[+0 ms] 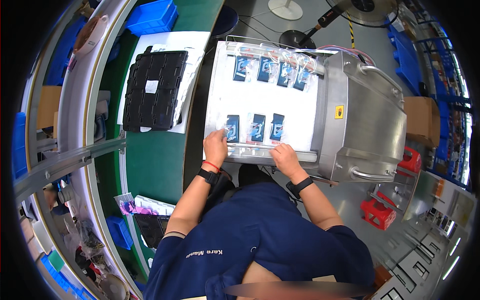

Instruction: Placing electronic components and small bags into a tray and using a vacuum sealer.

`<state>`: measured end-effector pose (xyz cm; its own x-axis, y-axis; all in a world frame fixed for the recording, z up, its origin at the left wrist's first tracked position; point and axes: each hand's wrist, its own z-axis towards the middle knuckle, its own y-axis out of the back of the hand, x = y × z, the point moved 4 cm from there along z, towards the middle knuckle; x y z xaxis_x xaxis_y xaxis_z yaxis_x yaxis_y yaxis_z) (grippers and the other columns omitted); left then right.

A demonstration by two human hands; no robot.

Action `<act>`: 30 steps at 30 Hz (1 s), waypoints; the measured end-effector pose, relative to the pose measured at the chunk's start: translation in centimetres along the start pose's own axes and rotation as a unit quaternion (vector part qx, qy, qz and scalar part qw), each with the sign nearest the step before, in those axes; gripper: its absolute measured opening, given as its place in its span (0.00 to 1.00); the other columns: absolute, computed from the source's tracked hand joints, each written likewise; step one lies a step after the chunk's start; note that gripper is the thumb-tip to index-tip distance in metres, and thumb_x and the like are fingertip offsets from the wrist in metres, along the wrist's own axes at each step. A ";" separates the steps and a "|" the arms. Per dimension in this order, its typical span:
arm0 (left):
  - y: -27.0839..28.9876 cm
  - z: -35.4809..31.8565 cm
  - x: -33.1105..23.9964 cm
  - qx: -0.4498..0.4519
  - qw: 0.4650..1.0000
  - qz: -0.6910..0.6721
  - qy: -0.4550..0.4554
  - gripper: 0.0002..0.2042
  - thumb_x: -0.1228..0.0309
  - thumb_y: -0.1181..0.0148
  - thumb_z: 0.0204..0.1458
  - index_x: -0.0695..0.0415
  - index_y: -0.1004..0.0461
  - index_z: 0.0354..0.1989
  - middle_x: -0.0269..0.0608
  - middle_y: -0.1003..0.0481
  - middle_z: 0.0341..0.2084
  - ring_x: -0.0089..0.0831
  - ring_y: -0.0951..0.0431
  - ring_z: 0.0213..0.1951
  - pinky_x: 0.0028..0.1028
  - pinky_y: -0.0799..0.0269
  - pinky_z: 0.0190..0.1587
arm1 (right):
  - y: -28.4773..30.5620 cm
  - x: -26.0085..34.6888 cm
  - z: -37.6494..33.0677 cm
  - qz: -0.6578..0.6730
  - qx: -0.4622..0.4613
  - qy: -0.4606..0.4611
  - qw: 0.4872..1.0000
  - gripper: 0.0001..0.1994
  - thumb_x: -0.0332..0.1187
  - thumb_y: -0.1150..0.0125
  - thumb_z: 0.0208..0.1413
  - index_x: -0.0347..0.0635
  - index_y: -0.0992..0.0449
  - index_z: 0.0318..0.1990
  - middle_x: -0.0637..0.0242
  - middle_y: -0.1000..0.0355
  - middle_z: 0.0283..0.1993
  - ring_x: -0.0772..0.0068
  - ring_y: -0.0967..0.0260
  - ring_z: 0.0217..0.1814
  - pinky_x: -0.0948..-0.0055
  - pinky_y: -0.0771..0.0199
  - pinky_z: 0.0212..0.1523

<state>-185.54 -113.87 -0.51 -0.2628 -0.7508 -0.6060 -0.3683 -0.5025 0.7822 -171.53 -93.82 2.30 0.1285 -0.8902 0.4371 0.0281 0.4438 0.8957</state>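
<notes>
My left hand (215,148) is at the front left corner of a steel vacuum sealer's white bed (265,102). Its fingers are closed on the edge of a clear bag with a dark blue packet (233,128) inside. My right hand (286,159) rests at the front sealing bar (305,155), fingers bent together below another bagged blue packet (277,126); what they hold is too small to make out. Between them lies a third bagged packet (257,127). Along the far bar, several similar bagged packets (265,68) lie in a row, their clear ends overlapping the bar.
The sealer's steel lid (367,120) stands raised to the right, with curved handles. On a green bench (157,160) at left lie black plastic trays (155,90) and a blue bin (152,17). A standing fan (325,20) is at the back. Red stools (378,211) stand at right.
</notes>
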 end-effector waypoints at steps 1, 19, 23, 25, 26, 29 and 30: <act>0.2 0.1 -0.2 -0.057 0.998 0.021 -0.028 0.15 0.76 0.41 0.39 0.61 0.27 0.39 0.53 0.28 0.39 0.48 0.28 0.41 0.35 0.32 0.44 | -0.1 0.2 0.0 -0.015 -0.018 0.010 1.000 0.05 0.27 0.46 0.37 0.41 0.30 0.26 0.64 0.36 0.25 0.63 0.37 0.32 0.67 0.35 0.35; -1.0 3.8 2.9 -0.080 0.966 -0.203 0.136 0.12 0.81 0.41 0.41 0.63 0.28 0.37 0.38 0.27 0.20 0.23 0.28 0.22 0.21 0.31 0.28 | 0.2 0.7 -0.2 0.012 0.002 0.018 1.000 0.05 0.27 0.43 0.36 0.41 0.33 0.23 0.64 0.38 0.25 0.62 0.39 0.31 0.66 0.37 0.36; -1.0 3.7 3.0 -0.081 0.964 -0.209 0.144 0.12 0.80 0.40 0.40 0.63 0.28 0.36 0.39 0.27 0.20 0.23 0.28 0.21 0.21 0.31 0.27 | 0.8 2.2 1.4 0.040 -0.011 -0.007 0.999 0.09 0.30 0.40 0.37 0.41 0.31 0.28 0.64 0.38 0.27 0.62 0.39 0.32 0.66 0.38 0.38; -0.9 3.6 2.9 -0.072 0.963 -0.211 0.151 0.14 0.79 0.39 0.40 0.63 0.29 0.38 0.38 0.27 0.21 0.24 0.28 0.23 0.22 0.30 0.28 | 0.6 3.0 2.6 0.038 -0.032 0.012 0.999 0.12 0.32 0.38 0.37 0.41 0.30 0.32 0.64 0.37 0.29 0.63 0.39 0.34 0.68 0.38 0.38; -0.7 3.5 2.8 -0.071 0.963 -0.210 0.151 0.14 0.79 0.39 0.40 0.63 0.29 0.38 0.38 0.27 0.21 0.24 0.28 0.23 0.22 0.30 0.28 | 0.2 3.2 2.9 0.038 -0.033 0.011 0.999 0.12 0.32 0.38 0.37 0.41 0.30 0.32 0.64 0.37 0.29 0.63 0.39 0.34 0.68 0.38 0.38; -0.3 3.1 2.1 -0.085 0.980 -0.133 0.119 0.16 0.78 0.39 0.39 0.61 0.30 0.40 0.41 0.29 0.28 0.30 0.28 0.30 0.27 0.31 0.35 | -1.4 3.0 3.0 0.016 -0.049 0.034 0.998 0.11 0.31 0.41 0.39 0.40 0.29 0.33 0.65 0.36 0.29 0.65 0.39 0.33 0.69 0.38 0.36; -0.2 2.9 1.8 -0.101 0.986 -0.108 0.080 0.17 0.77 0.39 0.39 0.60 0.30 0.41 0.43 0.30 0.31 0.35 0.29 0.35 0.30 0.33 0.39 | -2.1 2.8 2.8 -0.005 -0.048 0.040 0.998 0.10 0.30 0.44 0.39 0.40 0.29 0.33 0.65 0.36 0.29 0.66 0.39 0.33 0.70 0.38 0.36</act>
<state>-188.54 -113.94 -2.17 -0.0481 -0.6674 -0.7432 -0.2104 -0.7206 0.6607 -174.05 -97.57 1.87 0.2055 -0.8853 0.4171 0.1231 0.4462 0.8864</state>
